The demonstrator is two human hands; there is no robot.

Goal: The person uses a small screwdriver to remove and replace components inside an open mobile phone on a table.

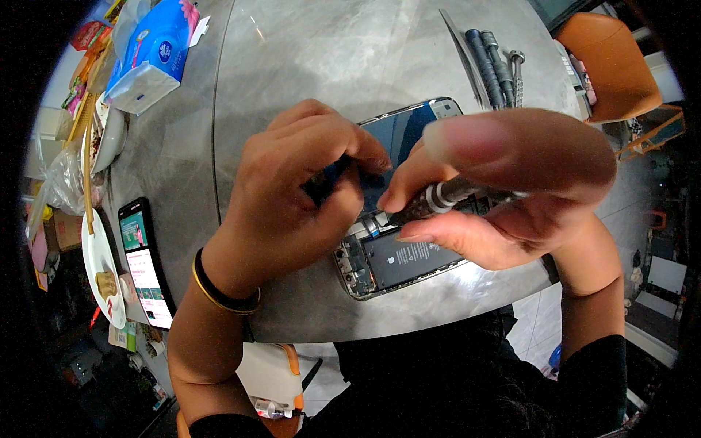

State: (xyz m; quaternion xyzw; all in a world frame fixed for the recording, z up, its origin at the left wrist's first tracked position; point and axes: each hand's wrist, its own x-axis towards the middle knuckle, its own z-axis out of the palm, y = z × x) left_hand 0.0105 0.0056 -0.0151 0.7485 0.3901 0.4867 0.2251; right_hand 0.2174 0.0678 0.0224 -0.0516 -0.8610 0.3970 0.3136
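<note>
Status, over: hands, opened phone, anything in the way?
Right hand gripping screwdriver-like tool over opened phone. Left hand above phone, fingers curled, hold unclear. Battery exposed. Hands hide part of phone.

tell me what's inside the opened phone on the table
Inside the opened phone, a black battery shows, with small metal parts beside it. The right hand and its dark tool cover some of the interior; whatever lies beneath them can't be seen.

We hold left hand (288,182) half curled, fingers (371,156) bent inward; right hand (540,160) pinching, thumb (453,235) below. Our left forearm (212,321), right forearm (593,270) reach forward.
</note>
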